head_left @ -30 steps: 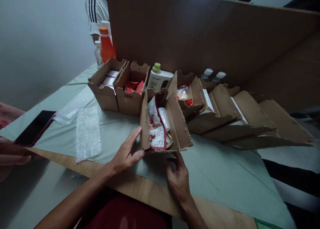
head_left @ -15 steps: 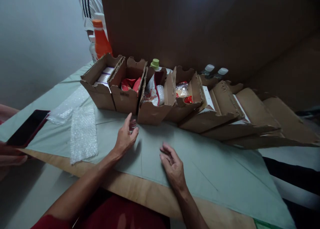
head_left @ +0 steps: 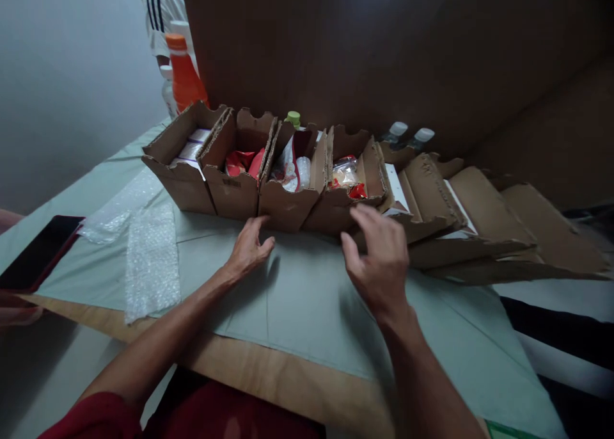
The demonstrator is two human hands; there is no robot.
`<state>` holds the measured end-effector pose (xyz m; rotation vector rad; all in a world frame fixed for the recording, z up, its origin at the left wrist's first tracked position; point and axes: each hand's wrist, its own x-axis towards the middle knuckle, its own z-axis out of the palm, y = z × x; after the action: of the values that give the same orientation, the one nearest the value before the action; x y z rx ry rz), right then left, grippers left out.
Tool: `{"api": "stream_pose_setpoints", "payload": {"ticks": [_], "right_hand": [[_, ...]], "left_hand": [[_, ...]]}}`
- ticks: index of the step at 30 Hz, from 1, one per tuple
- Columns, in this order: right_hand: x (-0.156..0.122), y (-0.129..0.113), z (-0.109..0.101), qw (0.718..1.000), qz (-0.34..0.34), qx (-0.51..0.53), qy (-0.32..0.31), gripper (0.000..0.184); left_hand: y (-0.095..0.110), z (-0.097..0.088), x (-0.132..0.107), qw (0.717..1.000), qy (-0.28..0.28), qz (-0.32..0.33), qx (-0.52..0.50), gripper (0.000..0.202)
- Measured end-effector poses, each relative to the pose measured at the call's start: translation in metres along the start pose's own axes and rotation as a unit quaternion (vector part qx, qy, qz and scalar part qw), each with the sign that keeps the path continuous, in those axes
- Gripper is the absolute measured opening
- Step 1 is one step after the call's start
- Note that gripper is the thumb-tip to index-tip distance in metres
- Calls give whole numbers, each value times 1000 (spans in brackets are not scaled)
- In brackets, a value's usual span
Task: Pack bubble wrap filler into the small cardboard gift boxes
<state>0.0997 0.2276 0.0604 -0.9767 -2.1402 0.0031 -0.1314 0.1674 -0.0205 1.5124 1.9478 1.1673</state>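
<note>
My left hand (head_left: 250, 246) is open and empty, its fingertips at the front foot of the third cardboard box (head_left: 283, 214) from the left; whether they touch it I cannot tell. My right hand (head_left: 378, 253) is raised, open and empty, with its fingers close before the fourth box (head_left: 326, 215). Red packets (head_left: 244, 162) lie in the second box. The third box holds a patterned packet (head_left: 290, 167) and bubble wrap (head_left: 303, 172). Inside the fourth are a clear-wrapped item (head_left: 345, 172) and something red.
Bubble wrap (head_left: 152, 260) lies left on the green cloth (head_left: 307, 292). A phone (head_left: 39, 250) is by another person's hand (head_left: 16, 314). Leaning boxes (head_left: 484, 208) continue right. An orange bottle (head_left: 185, 74) stands back left; a large cardboard panel (head_left: 336, 48) rises behind.
My right hand has moved forward and right, up to the boxes. My left hand has shifted slightly forward and right. The third box now sits closer in line with its neighbours.
</note>
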Motion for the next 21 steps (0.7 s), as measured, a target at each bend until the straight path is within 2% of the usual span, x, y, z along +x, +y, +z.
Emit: {"api": "stream_pose_setpoints", "payload": {"ticks": [2,3,5,7,10,12,16,19,21], "right_hand": [[43,8,6,995,-26,-88,-30,50],[59,11,10,991,-31,-121,-55,49],[77,15,17,981,-41,-162,-103,33],[79,17,18,974,-56,-178,-126,17],[68,18,9,974,-84,-159,-135,16],[64,16,-2,975,-97,-143,-143,21],[75,-2,-23,977,-128,-106,-135,47],[96,-22,-15,975,-160,-87,-125,51],[109,-32,3,964,-181,-110,-160,40]], "left_hand": [[0,-1,-2,1000,1,1,6,51],[1,-2,-3,1000,0,2,6,51],[0,-3,-7,1000,-8,7,-2,50],[-1,-6,-9,1000,-21,15,-11,49],[-6,-11,-13,999,-29,23,-11,46],[-8,-14,-15,999,-25,25,-12,44],[-6,-19,-18,999,-24,31,-34,42],[-1,-21,-15,998,-17,34,-40,42],[2,-20,-10,999,-4,30,-34,44]]}}
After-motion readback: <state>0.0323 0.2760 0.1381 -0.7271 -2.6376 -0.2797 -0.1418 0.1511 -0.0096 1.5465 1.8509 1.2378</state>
